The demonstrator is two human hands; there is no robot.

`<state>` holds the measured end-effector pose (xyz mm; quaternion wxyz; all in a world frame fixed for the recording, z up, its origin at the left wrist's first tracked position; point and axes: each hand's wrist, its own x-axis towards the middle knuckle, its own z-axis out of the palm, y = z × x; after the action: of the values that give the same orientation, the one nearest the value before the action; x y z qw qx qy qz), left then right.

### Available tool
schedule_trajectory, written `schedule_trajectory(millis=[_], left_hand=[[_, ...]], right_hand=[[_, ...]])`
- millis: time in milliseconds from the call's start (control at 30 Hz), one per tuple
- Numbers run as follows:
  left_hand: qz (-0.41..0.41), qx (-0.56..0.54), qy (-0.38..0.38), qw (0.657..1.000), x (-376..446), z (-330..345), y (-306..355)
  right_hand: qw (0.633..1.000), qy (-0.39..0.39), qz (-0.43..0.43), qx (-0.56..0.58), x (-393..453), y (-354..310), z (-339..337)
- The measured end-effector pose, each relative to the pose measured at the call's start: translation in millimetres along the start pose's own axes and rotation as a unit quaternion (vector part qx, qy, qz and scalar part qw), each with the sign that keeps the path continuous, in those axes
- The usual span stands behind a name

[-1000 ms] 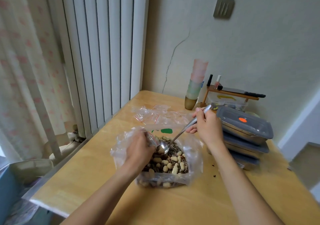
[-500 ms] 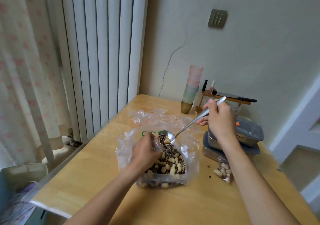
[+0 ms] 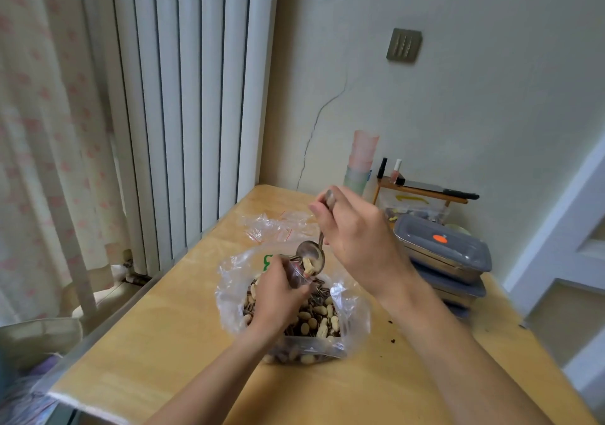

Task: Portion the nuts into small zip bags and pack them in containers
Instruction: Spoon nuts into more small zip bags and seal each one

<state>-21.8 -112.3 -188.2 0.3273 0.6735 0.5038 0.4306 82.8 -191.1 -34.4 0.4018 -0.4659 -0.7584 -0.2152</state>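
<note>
Above nut bag (image 3: pixel 353 306): spoon (image 3: pixel 312 254) steep, bowl down; right hand (image 3: pixel 357 238) grips handle, left hand (image 3: pixel 278 293) pinches small bag.

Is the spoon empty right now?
No, the spoon in the right hand is tipping peanuts toward the left hand.

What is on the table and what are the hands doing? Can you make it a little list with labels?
left hand: holds a small zip bag over the big bag
right hand: grips a metal spoon, tipped toward the small bag
spoon load: a peanut
big plastic bag: open, holds peanuts and striped seeds
empty zip bags: behind the big bag
lidded containers: stacked, right side
table: light wood
</note>
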Motion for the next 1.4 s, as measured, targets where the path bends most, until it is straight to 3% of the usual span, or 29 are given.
schedule_trajectory(millis=[133,500,700,1000,1200,1400], left_hand=[[-0.001,-0.013,0.023,1.0,-1.3,-0.6,0.1],[0.029,-0.005,0.043,0.999,-0.9,-10.1,-6.5],[0.015,0.057,0.029,0.998,6.0,-21.0,-8.3],[0.018,0.132,-0.07,0.989,6.9,-26.0,-11.7],[-0.003,0.072,-0.064,0.995,4.8,-27.0,-15.1],[-0.012,0.071,-0.045,0.996,3.9,-28.6,-12.4]], right_hand=[[1.0,0.008,-0.018,0.001,0.9,-1.7,-0.5],[0.997,0.041,0.061,0.005,-2.7,17.5,-1.6],[0.982,-0.096,0.161,0.014,-15.7,35.4,15.3],[0.974,-0.141,0.171,0.036,-11.5,36.1,22.0],[0.96,-0.126,0.243,0.062,-17.7,45.1,27.8],[0.912,-0.095,0.377,0.13,-31.6,59.6,30.0]])
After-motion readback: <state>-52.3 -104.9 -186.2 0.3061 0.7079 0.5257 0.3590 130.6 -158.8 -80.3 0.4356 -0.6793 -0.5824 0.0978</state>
